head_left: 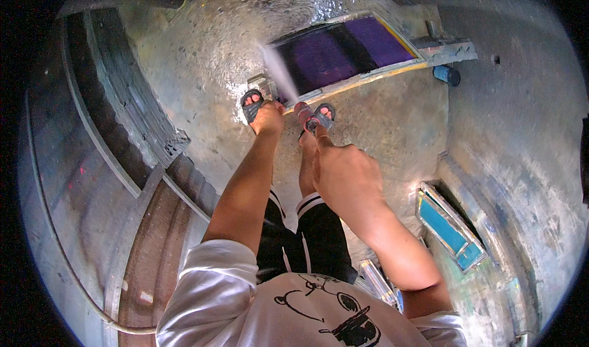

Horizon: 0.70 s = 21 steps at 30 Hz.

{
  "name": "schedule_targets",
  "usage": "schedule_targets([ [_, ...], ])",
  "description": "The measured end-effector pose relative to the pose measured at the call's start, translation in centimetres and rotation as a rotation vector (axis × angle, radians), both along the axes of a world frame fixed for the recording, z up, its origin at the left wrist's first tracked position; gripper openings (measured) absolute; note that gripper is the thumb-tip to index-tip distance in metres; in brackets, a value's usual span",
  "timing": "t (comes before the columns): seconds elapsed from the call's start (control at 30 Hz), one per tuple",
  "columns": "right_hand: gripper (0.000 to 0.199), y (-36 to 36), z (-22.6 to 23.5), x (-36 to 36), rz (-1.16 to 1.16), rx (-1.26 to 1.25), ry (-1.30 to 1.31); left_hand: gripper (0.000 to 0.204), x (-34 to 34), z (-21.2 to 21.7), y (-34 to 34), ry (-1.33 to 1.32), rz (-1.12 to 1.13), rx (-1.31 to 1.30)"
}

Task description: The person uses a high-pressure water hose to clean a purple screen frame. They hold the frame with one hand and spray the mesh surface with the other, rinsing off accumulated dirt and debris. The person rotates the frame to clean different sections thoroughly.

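A large screen-printing frame (331,52) with purple mesh and a dark band across it lies tilted in front of me. My left hand (268,117) is closed at its near left corner, fingers partly hidden behind the hand. My right hand (348,174) grips a reddish spray nozzle (303,112), index finger stretched along it. From the nozzle a white fan of water (281,71) shoots up and left over the frame's left end.
The concrete floor (202,58) is wet and shiny around the frame. A dark blue cylinder (446,75) sits by the right wall. Smaller blue-meshed frames (445,224) lean at the right. Along the left runs a corrugated grey sheet (126,83). My sandalled feet (325,115) stand close to the frame.
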State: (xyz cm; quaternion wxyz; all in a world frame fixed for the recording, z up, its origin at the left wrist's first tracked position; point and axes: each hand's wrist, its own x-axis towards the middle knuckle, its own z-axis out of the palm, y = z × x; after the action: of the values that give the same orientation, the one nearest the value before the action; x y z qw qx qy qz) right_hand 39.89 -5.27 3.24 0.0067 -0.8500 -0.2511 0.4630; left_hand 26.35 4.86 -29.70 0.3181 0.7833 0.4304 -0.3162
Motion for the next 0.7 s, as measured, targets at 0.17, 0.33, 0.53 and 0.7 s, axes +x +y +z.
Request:
schedule_targets([
  [0.17,0.037,-1.4,-1.1,-1.1,-0.065,0.052,-0.013,0.015,-0.8,-0.7,-0.3,-0.051,0.076,0.009],
  [0.33,0.033,-3.0,-1.5,-0.5,-0.082,0.093,-0.011,0.014,0.0,0.2,-1.4,-0.152,0.070,0.056],
  [0.53,0.026,-2.6,-2.1,3.6,-0.135,0.021,0.097,0.014,-2.2,-3.7,-1.7,-0.262,0.013,0.114],
  [0.7,0.029,-1.7,-4.4,6.1,-0.208,0.103,0.061,0.014,-5.7,-9.2,-1.1,-0.482,0.160,0.040],
])
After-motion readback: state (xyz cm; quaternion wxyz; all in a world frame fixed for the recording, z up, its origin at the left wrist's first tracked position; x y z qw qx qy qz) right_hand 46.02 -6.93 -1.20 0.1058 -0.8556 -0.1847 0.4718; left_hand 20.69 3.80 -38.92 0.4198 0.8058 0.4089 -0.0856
